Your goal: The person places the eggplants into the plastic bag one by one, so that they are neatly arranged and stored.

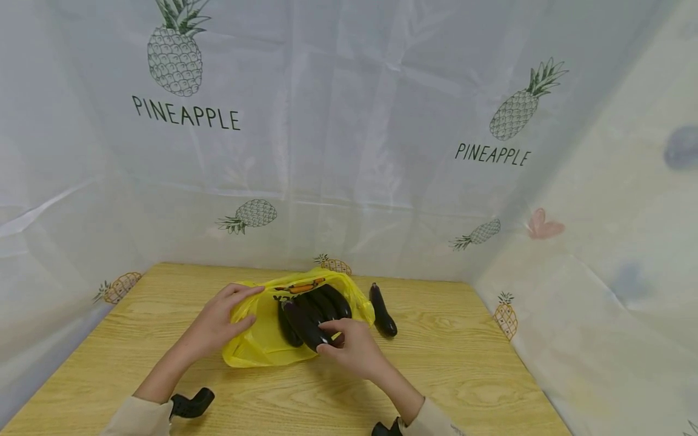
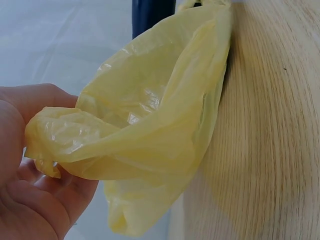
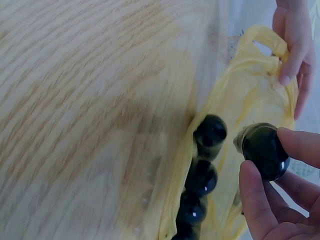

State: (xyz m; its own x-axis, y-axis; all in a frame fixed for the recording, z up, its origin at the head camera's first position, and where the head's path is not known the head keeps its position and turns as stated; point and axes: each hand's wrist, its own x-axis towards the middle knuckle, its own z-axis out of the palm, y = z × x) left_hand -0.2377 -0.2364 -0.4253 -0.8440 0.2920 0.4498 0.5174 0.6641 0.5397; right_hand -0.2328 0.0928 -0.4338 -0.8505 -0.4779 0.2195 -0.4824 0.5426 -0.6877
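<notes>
My right hand [image 1: 357, 346] pinches the rounded end of a dark purple eggplant [image 1: 302, 324] between thumb and fingers, at the mouth of a yellow plastic bag [image 1: 256, 351]. The eggplant's stem end points away, into the bag. Several other eggplants [image 1: 335, 300] lie side by side inside; in the right wrist view their round ends [image 3: 201, 177] form a row. At the bag's left side, my left hand [image 1: 218, 321] holds the rim, with the film [image 2: 75, 135] between thumb and fingers in the left wrist view.
One eggplant [image 1: 383, 312] lies on the wooden table [image 1: 436, 363], just right of the bag. A pale sheet [image 1: 349, 151] printed with pineapples hangs behind the table and along its sides. Black wrist devices [image 1: 192, 403] sit at my cuffs.
</notes>
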